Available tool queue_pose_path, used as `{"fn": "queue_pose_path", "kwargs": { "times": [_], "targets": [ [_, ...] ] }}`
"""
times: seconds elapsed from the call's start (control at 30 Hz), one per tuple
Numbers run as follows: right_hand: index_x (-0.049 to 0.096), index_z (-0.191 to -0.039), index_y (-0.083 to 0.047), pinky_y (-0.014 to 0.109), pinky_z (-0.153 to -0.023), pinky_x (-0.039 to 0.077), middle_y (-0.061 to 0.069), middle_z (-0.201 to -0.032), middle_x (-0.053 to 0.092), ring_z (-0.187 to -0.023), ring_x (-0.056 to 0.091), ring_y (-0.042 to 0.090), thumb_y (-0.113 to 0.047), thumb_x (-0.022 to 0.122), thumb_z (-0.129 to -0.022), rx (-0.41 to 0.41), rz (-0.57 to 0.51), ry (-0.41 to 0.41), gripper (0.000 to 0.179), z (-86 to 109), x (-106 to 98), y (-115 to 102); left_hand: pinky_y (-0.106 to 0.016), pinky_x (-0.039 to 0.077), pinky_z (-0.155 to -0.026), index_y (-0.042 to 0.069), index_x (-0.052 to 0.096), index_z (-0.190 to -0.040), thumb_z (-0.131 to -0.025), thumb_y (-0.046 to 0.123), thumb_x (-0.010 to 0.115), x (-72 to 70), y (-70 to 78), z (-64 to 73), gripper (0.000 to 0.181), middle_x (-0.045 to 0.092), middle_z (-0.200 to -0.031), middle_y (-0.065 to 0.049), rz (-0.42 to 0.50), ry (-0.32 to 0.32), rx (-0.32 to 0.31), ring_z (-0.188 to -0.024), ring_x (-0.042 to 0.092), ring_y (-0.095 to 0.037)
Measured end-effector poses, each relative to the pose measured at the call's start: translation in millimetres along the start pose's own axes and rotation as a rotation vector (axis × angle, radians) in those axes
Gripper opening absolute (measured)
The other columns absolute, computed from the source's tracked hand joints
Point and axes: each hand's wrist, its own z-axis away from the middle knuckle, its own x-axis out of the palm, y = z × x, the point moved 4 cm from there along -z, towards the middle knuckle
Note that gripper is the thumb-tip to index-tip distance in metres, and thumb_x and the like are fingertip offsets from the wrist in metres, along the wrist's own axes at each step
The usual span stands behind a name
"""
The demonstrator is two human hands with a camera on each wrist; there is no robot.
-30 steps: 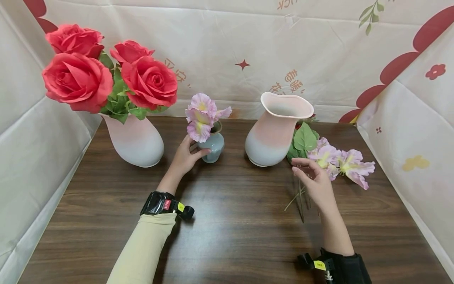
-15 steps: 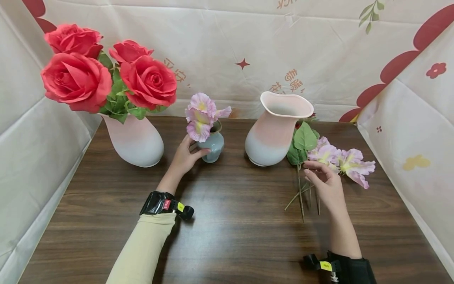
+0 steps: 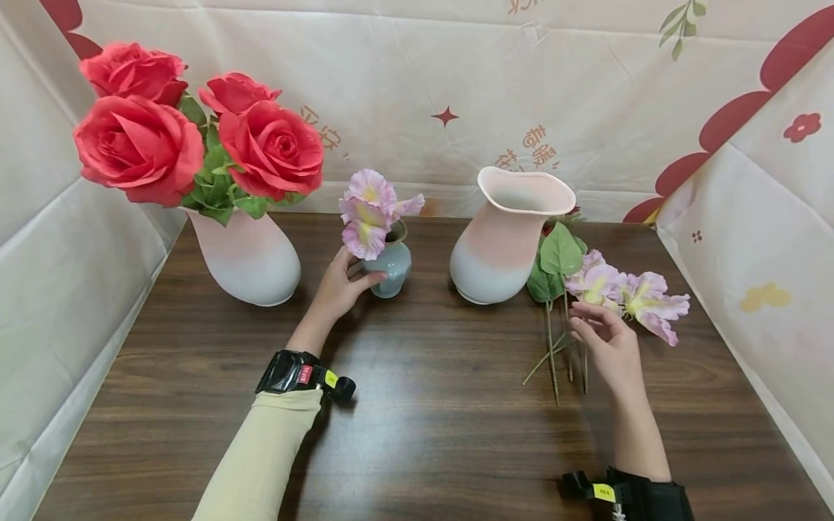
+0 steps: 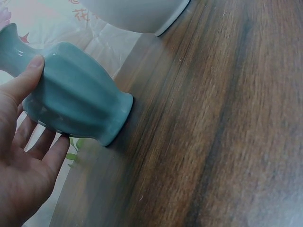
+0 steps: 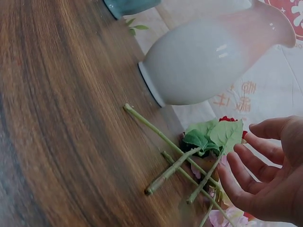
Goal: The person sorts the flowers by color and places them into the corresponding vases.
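A makeshift, screened-off booth: pale printed sheeting (image 3: 384, 87) hangs behind the wood-grained counter (image 3: 430, 420) and along both its sides; the kind of room beyond cannot be told.

Pale glare is spreading across the tabletop (image 3: 391, 434), highlights are glinting on the teal vase (image 4: 78, 92), my left sleeve (image 3: 263, 452) is casting soft shadow, and both wrist views are looking dimmer.

The left arm (image 3: 263, 445) slants forward to a left hand (image 3: 339, 288) gripping with its thumb (image 4: 27, 79) opposite bent fingers (image 4: 57, 152), while the right arm (image 3: 641, 441) leans inward, the right hand (image 3: 611, 346) relaxed, its slightly bent fingers (image 5: 255, 164) and thumb apart.
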Motion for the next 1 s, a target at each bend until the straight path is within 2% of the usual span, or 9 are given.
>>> {"fn": "queue_pose_path", "kwargs": {
  "times": [0.3, 0.57, 0.83, 1.0],
  "targets": [
    [0.068, -0.113, -0.006, 0.011, -0.076, 0.057, -0.012, -0.097, 0.073, -0.089, 0.068, -0.002, 0.005, 0.062, -0.094, 0.036, -0.021, 0.023, 0.023, -0.3, -9, 9, -0.048, 0.036, -0.120, 0.008, 0.039, -0.149, -0.090, 0.012, 0.074, -0.3, -1.8, -0.4, 0.068, 0.040, -0.154, -0.013, 0.005, 0.002, -0.006, -0.146, 0.039, -0.032],
    [0.067, -0.113, -0.006, 0.014, -0.076, 0.058, -0.011, -0.096, 0.073, -0.087, 0.069, -0.002, 0.006, 0.060, -0.094, 0.040, -0.091, 0.035, 0.023, 0.9, -14, 14, -0.048, 0.037, -0.119, 0.008, 0.039, -0.149, -0.090, 0.011, 0.074, -0.1, 0.7, 0.0, 0.068, 0.041, -0.153, -0.013, -0.001, 0.001, 0.002, -0.145, 0.040, -0.032],
    [0.067, -0.109, -0.015, 0.016, -0.075, 0.059, -0.008, -0.096, 0.073, -0.084, 0.071, 0.002, 0.005, 0.059, -0.095, 0.092, -0.177, 0.044, 0.025, -0.2, -16, 18, -0.048, 0.037, -0.119, 0.008, 0.039, -0.148, -0.090, 0.012, 0.074, -0.4, 0.3, 0.1, 0.068, 0.042, -0.153, -0.013, 0.000, -0.001, -0.006, -0.145, 0.039, -0.032],
    [0.067, -0.107, -0.016, 0.017, -0.078, 0.060, -0.007, -0.096, 0.075, -0.084, 0.073, 0.005, 0.004, 0.058, -0.096, 0.128, -0.238, 0.029, 0.025, -0.1, -16, 21, -0.048, 0.036, -0.120, 0.008, 0.039, -0.148, -0.090, 0.012, 0.074, -0.3, -1.3, -0.5, 0.068, 0.042, -0.153, -0.013, 0.008, 0.001, -0.010, -0.145, 0.039, -0.032]
  ]
}}
